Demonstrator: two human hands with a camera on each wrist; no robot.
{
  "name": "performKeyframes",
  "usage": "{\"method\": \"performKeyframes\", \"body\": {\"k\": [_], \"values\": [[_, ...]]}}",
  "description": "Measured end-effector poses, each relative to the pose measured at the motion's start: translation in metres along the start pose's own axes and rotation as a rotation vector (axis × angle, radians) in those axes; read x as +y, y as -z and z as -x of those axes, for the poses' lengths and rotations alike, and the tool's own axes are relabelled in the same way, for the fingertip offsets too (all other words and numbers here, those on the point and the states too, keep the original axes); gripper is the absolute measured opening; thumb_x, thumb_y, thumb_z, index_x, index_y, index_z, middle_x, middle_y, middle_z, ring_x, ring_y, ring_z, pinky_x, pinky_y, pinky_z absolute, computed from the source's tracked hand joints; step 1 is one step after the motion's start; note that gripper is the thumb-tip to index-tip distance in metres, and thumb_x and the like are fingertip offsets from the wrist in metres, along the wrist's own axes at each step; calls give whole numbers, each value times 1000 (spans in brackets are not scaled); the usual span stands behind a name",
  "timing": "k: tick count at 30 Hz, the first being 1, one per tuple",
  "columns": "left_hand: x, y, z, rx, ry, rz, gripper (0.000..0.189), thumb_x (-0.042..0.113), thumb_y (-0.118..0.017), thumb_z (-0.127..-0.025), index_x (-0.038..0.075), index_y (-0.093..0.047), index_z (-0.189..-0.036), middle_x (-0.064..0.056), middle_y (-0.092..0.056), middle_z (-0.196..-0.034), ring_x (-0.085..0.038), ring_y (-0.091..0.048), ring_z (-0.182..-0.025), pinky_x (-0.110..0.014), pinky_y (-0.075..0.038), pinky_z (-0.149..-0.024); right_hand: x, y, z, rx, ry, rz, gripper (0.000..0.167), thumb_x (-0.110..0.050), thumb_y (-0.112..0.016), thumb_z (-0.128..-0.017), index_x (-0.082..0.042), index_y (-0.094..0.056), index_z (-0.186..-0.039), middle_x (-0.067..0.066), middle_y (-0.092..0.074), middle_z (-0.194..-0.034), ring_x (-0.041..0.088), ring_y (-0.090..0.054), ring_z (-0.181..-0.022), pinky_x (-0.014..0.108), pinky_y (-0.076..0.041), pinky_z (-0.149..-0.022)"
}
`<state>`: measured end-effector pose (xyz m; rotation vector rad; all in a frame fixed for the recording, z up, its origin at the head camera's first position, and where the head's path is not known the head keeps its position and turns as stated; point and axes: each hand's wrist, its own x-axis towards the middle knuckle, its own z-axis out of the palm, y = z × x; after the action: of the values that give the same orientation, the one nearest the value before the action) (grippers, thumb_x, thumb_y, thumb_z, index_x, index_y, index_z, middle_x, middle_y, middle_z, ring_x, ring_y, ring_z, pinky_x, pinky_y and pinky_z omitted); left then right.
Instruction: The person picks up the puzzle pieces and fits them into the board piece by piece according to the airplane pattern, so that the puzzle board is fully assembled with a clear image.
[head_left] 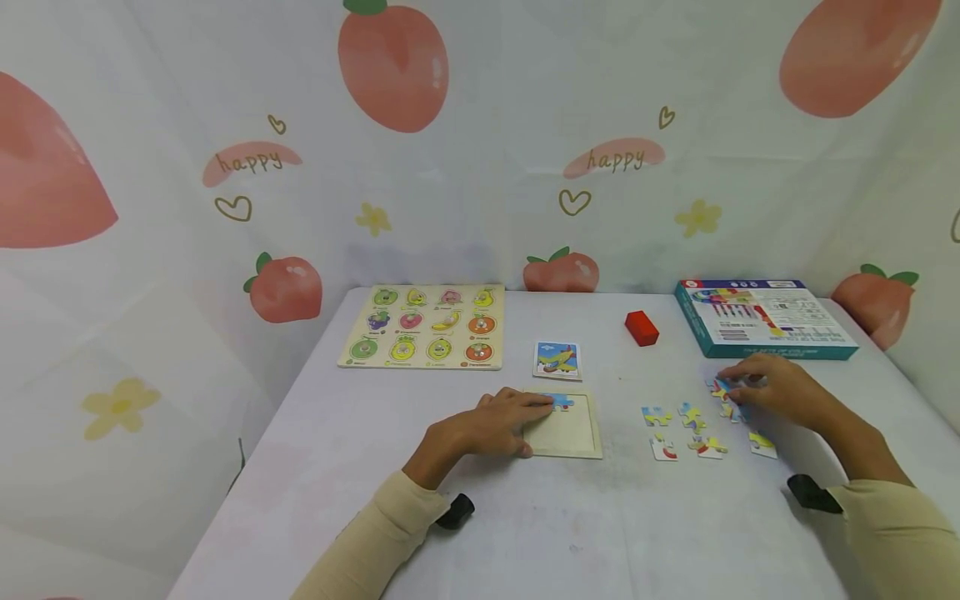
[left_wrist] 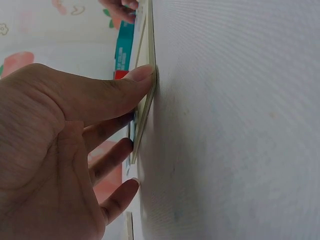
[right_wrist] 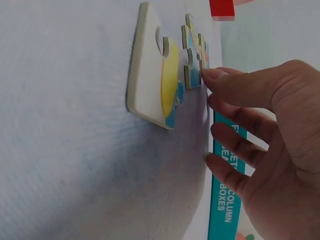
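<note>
In the head view my left hand (head_left: pixel 501 421) rests on the left side of a shallow wooden puzzle tray (head_left: pixel 588 442). Its fingers reach over a blue puzzle piece (head_left: pixel 562 402) along the tray's far side. The left wrist view shows the thumb on the rim, fingers extended and spread. At the right, my right hand (head_left: pixel 776 387) touches a blue jigsaw piece (head_left: pixel 717 387) lying on the table, its thumb and forefinger apart in the right wrist view. Near it lie another jigsaw piece (head_left: pixel 729 412) and a yellow-and-white piece (right_wrist: pixel 152 75). The right fingertips partly cover the touched piece.
More loose pieces (head_left: pixel 692 417) lie between tray and right hand. Behind the tray sits an airplane picture puzzle (head_left: pixel 557 361). A fruit board (head_left: pixel 423 327) stands back left; a red block (head_left: pixel 642 328) and a teal-edged box (head_left: pixel 765 321) lie back right.
</note>
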<state>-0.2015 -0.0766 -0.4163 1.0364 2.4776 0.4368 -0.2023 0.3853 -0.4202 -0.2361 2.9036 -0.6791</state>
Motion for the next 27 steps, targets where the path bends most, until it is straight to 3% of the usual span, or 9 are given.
{"method": "performKeyframes", "body": {"k": [27], "values": [[1, 0, 1, 7, -1, -2, 72, 21, -72, -100, 19, -41, -165, 9, -32, -172, -24, -34, -152, -41, -35, -107, 4, -2, -2, 29, 4, 35, 38, -32, -81, -95, 0, -80, -115, 20, -74, -111, 47, -65, -110, 60, -57, -87]]}}
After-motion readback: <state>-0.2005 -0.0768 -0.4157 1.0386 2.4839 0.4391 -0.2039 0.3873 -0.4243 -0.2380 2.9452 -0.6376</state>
